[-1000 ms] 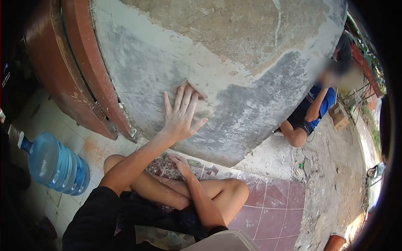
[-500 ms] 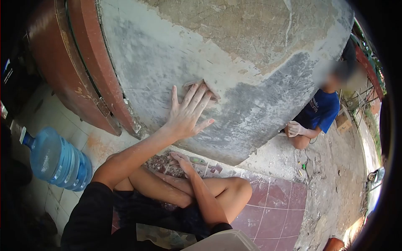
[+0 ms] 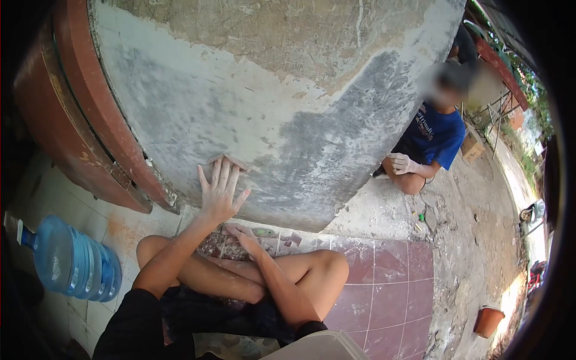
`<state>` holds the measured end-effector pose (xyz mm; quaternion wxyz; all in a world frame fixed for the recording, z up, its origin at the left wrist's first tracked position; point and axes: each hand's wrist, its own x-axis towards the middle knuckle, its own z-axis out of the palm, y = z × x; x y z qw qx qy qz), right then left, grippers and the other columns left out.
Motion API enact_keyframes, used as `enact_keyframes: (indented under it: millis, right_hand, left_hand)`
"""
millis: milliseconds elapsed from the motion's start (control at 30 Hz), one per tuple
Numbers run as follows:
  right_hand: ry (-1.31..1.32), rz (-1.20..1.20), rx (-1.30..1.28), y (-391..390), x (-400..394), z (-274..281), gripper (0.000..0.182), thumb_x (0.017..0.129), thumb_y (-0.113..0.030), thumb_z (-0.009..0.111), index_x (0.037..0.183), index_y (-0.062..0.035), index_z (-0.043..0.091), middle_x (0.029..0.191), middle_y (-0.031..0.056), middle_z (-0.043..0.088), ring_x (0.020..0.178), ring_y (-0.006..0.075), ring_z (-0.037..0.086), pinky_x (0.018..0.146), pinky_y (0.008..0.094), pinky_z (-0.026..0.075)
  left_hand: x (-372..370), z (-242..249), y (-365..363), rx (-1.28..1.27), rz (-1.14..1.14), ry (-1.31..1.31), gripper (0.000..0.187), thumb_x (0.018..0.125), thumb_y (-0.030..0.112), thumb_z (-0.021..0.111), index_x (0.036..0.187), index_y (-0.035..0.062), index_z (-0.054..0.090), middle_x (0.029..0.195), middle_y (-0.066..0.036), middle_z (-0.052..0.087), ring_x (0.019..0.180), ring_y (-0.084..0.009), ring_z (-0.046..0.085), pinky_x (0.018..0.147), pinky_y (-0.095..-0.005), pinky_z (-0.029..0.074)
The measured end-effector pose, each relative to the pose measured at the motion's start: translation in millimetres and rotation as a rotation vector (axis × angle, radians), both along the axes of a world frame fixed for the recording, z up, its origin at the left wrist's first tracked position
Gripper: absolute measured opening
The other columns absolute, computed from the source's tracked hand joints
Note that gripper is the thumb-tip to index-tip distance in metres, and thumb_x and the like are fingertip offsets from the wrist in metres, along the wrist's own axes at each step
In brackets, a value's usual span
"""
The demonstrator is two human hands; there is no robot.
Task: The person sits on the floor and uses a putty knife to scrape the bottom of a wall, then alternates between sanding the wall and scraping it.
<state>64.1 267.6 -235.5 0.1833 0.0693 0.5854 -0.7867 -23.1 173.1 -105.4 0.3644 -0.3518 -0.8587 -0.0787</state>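
My left hand lies against the lower part of a patchy grey wall, fingers extended. Under its fingertips is a thin brownish sheet that looks like sandpaper, pressed to the surface and mostly covered. My right hand rests low in front of my crossed legs, near the wall's base. Its fingers are stretched out and nothing shows in them. Just past it on the dusty ledge lies a small greenish flat object that I cannot make out.
A blue water jug lies on its side on pale tiles at left, near a reddish-brown door frame. Beyond the wall's right edge crouches a person in a blue shirt. An orange bucket sits at lower right.
My left hand has slid down and left along the wall, the sheet moving with it. My right hand stays near the wall's base. The whole view has shifted as well.
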Motion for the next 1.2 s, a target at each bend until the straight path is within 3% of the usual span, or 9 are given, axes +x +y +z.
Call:
enact_keyframes:
  millis: [367,467,533,600,767,833,1000,1067,1200]
  right_hand:
    - [0.004,0.074,0.006,-10.8,-18.8,-22.4,0.049,0.102,-0.046,0.052,0.132,-0.0069,0.057,0.109,0.002,0.069,0.079,0.0096,0.062,0.07,0.0252,0.048]
    - [-0.003,0.047,0.023,-7.4,-9.9,-14.1,0.049,0.103,-0.046,0.051,0.132,-0.006,0.057,0.109,0.0029,0.069,0.079,0.0097,0.061,0.069,0.0249,0.048]
    - [-0.016,0.011,0.022,-3.0,-11.6,-13.2,0.049,0.103,-0.045,0.05,0.131,-0.0058,0.058,0.108,0.0032,0.069,0.079,0.0098,0.061,0.07,0.0249,0.048]
    - [0.045,-0.041,-0.062,-2.9,-10.0,-22.6,0.046,0.105,-0.042,0.048,0.129,-0.0052,0.06,0.108,0.0039,0.07,0.08,0.0098,0.062,0.071,0.0244,0.049]
    - [0.151,-0.071,0.023,-9.0,-9.3,-19.8,0.039,0.105,-0.034,0.05,0.121,-0.0016,0.064,0.108,0.0037,0.068,0.081,0.011,0.06,0.073,0.0257,0.05]
    - [0.162,-0.01,0.106,-8.4,-9.3,-20.7,0.039,0.105,-0.034,0.049,0.121,-0.0016,0.064,0.106,0.0031,0.068,0.081,0.0107,0.059,0.073,0.0255,0.05]
    - [0.164,0.119,0.229,-23.2,-14.4,-50.2,0.041,0.106,-0.036,0.048,0.118,-0.0011,0.064,0.101,0.0027,0.066,0.08,0.0105,0.058,0.073,0.0253,0.05]
    - [0.176,0.003,0.152,-21.7,-11.0,-38.5,0.047,0.103,-0.043,0.051,0.11,0.0004,0.067,0.081,0.0048,0.065,0.068,0.0132,0.058,0.068,0.0297,0.048]
    - [0.195,-0.042,0.194,-16.4,-12.8,-44.9,0.048,0.103,-0.044,0.051,0.1,0.0,0.067,0.078,0.0042,0.063,0.068,0.0129,0.058,0.067,0.0302,0.047]
  left_hand:
    - [20.6,151.1,64.1,-0.025,-0.176,0.147,0.09,0.094,0.063,0.047,0.152,-0.0029,0.031,0.162,-0.026,0.018,0.152,-0.0392,0.008,0.11,-0.0766,-0.002]
    - [1.3,122.9,67.9,0.002,-0.188,0.282,0.091,0.093,0.064,0.047,0.152,-0.0034,0.032,0.161,-0.026,0.019,0.152,-0.04,0.008,0.11,-0.077,-0.002]
    - [-0.8,94.6,61.5,-0.016,-0.195,0.246,0.09,0.093,0.062,0.048,0.151,-0.0052,0.033,0.161,-0.027,0.019,0.152,-0.0427,0.008,0.11,-0.0772,-0.001]
    - [1.1,52.9,52.7,0.077,-0.14,0.146,0.085,0.092,0.062,0.054,0.153,0.0053,0.036,0.163,-0.018,0.02,0.153,-0.0343,0.01,0.11,-0.0778,0.002]
    - [8.2,-10.5,23.7,-0.005,-0.046,0.009,0.084,0.093,0.062,0.052,0.15,0.0019,0.039,0.161,-0.02,0.025,0.152,-0.0368,0.012,0.11,-0.0779,0.003]
    - [13.8,4.5,22.2,-0.114,-0.047,-0.005,0.088,0.094,0.059,0.051,0.149,-0.0072,0.035,0.158,-0.031,0.021,0.15,-0.0455,0.01,0.109,-0.0775,0.0]
    - [22.8,97.1,55.0,0.033,-0.075,0.065,0.088,0.094,0.062,0.048,0.151,-0.0043,0.033,0.16,-0.028,0.02,0.152,-0.0416,0.009,0.109,-0.0771,-0.001]
    - [21.9,113.9,62.0,0.063,-0.072,0.082,0.088,0.094,0.061,0.048,0.151,-0.0041,0.032,0.16,-0.028,0.02,0.152,-0.0421,0.008,0.11,-0.0766,-0.001]
    - [6.9,80.7,58.1,0.063,-0.032,0.155,0.088,0.095,0.06,0.048,0.151,-0.0059,0.03,0.16,-0.03,0.018,0.151,-0.0451,0.008,0.11,-0.0755,-0.003]
